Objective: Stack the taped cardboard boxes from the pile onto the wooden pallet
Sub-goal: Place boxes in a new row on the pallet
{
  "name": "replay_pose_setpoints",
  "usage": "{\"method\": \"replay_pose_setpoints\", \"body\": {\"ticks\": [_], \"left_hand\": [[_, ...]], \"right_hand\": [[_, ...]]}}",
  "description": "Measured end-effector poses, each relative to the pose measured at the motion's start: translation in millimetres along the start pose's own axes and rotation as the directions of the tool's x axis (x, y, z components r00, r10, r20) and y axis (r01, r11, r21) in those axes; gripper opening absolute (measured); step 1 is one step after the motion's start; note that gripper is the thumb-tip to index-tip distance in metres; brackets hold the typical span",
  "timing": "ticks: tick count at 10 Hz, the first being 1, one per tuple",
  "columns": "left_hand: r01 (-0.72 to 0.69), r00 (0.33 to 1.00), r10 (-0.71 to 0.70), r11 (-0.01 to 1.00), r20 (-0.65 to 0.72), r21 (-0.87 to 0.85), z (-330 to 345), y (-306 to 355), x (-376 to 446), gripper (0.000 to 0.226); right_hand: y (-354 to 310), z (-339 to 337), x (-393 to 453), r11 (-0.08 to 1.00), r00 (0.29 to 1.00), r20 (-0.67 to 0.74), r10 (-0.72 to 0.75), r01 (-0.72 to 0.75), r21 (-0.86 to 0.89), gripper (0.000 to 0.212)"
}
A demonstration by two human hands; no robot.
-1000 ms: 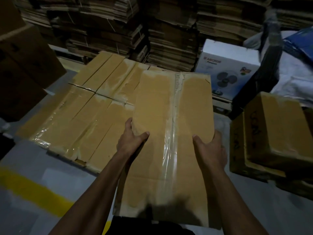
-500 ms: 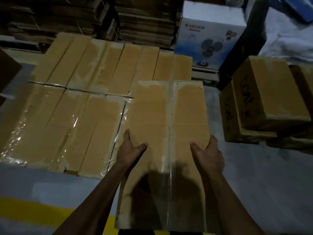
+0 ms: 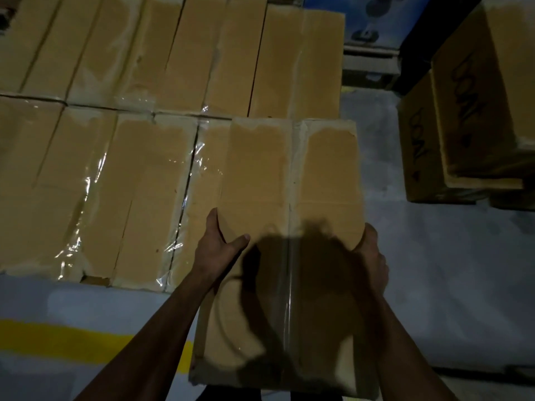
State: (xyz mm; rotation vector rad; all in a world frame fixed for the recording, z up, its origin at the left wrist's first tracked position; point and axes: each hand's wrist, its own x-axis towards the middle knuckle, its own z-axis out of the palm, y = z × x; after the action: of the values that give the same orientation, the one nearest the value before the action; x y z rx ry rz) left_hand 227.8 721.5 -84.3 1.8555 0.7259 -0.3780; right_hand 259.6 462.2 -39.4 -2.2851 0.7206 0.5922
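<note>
hands grip box | flat cardboard, glossy tape seam

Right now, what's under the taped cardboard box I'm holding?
Under the held taped brown cardboard box, only grey floor and a yellow floor line show past its edges; whatever lies directly beneath, wooden pallet included, is covered.
</note>
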Motion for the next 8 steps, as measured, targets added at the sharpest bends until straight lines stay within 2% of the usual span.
{"method": "replay_pose_setpoints", "body": {"ticks": [1,2,3,4,5,6,7,8], "left_hand": [[-0.013,1.0,0.013,1.0,-0.003,0.017,7,-10,17,0.104],[-0.031,1.0,0.031,0.999,-0.001,0.017,16,-24,37,0.103],[-0.063,0.998,0.063,0.998,-0.002,0.003,23,-37,56,0.103],[-0.103,0.995,0.102,0.995,-0.001,-0.013,31,-49,76,0.102],[-0.126,0.992,0.126,0.992,0.003,-0.028,38,-59,90,0.102],[-0.136,0.991,0.136,0.991,0.007,-0.009,45,-70,99,0.089],[-0.159,0.987,0.16,0.984,-0.009,0.077,51,-83,111,0.093],[-0.142,0.988,0.151,0.964,-0.022,0.226,58,-88,120,0.111]], "right_hand": [[18,21,20,1.0,1.0,-0.026,0.0,0.0,0.005,0.069],[36,39,40,0.996,0.994,-0.08,-0.075,0.079,0.043,0.059],[34,56,59,0.998,0.997,-0.073,-0.027,0.031,0.05,0.071],[55,82,87,0.989,0.983,-0.14,-0.116,0.128,0.076,0.058],[66,94,104,0.988,0.977,-0.175,-0.125,0.139,0.069,0.056],[49,95,111,0.995,0.996,-0.068,0.055,-0.05,0.085,0.079],[60,108,117,0.994,0.992,-0.118,-0.051,0.061,0.086,0.074],[68,120,127,0.996,0.993,-0.118,-0.007,0.018,0.089,0.078]]}}
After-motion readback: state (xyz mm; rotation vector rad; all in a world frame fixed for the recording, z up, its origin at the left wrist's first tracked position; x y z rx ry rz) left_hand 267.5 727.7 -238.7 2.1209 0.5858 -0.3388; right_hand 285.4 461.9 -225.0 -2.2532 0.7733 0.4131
